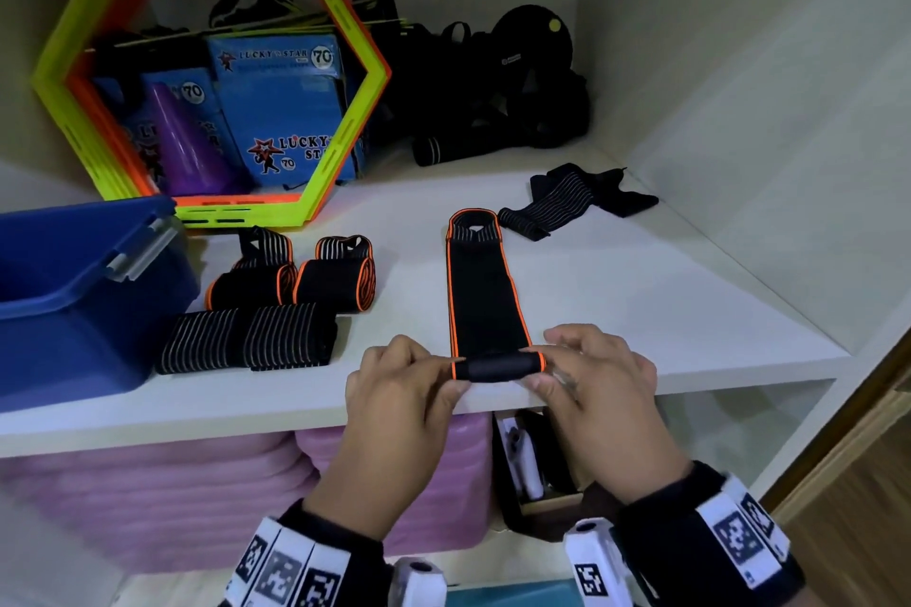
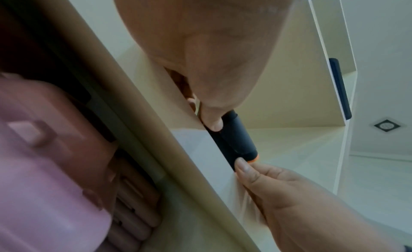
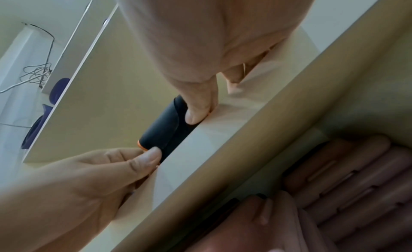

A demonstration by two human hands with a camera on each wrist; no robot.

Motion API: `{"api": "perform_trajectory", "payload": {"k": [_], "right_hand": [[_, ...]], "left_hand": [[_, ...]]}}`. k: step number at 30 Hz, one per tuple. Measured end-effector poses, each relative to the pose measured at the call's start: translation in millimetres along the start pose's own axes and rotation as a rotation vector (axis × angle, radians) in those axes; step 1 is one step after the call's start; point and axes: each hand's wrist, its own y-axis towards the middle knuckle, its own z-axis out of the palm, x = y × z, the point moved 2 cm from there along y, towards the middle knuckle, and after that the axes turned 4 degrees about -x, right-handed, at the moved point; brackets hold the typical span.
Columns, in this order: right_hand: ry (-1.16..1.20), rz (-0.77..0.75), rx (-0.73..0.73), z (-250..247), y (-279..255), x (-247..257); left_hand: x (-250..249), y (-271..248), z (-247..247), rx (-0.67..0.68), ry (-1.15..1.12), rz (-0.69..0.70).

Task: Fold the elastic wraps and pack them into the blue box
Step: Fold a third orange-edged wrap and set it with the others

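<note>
Hands meet at the lower centre of the head view, where we see the left hand (image 1: 402, 382) and the right hand (image 1: 599, 372) each pinching one end of a small roll at the near end of a black wrap with orange edging (image 1: 480, 298). The rest of that wrap lies flat on the white shelf (image 1: 665, 301), running up the frame to a looped end at centre. In the left wrist view the left thumb presses the roll (image 2: 236, 137) at mid-frame while the right thumb touches its orange-tipped end lower down; in the right wrist view the roll (image 3: 165, 127) sits at the shelf edge with a thumb on each end, and we cannot tell how the other fingers lie behind it. The blue box (image 1: 74, 291) stands open at the left edge of the head view, and what it holds is hidden from us. Just right of it lie two rolled wraps with orange edges (image 1: 293, 283) and, below them, two folded striped wraps (image 1: 249, 340) side by side. A loose striped wrap (image 1: 567, 200) lies unfolded at the upper right of the shelf. At the upper left a yellow and orange hexagon frame (image 1: 207, 69) leans in front of blue packets (image 1: 291, 108), with black gear (image 1: 493, 84) heaped to its right. Pink mats (image 1: 162, 493) fill the space under the shelf.
</note>
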Motion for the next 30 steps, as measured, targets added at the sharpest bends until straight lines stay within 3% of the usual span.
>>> {"api": "perform_trajectory", "payload": {"k": [8, 20, 23, 26, 30], "right_hand": [[0.041, 0.165, -0.094, 8.0, 8.4, 4.4], [0.075, 0.310, -0.028, -3.0, 25.4, 14.9], [0.049, 0.316, -0.006, -6.9, 26.3, 15.9], [0.079, 0.262, -0.040, -10.9, 22.0, 18.8], [0.103, 0.129, -0.084, -8.5, 16.0, 22.9]], "left_hand": [[-12.0, 17.8, 0.9, 0.084, -0.077, -0.272], [-15.4, 33.6, -5.0, 0.196, -0.101, -0.343], [-11.3, 33.3, -4.8, 0.164, -0.181, -0.365], [-10.1, 30.5, -6.4, 0.017, -0.195, -0.307], [-16.8, 24.6, -6.9, -0.077, -0.019, -0.070]]}}
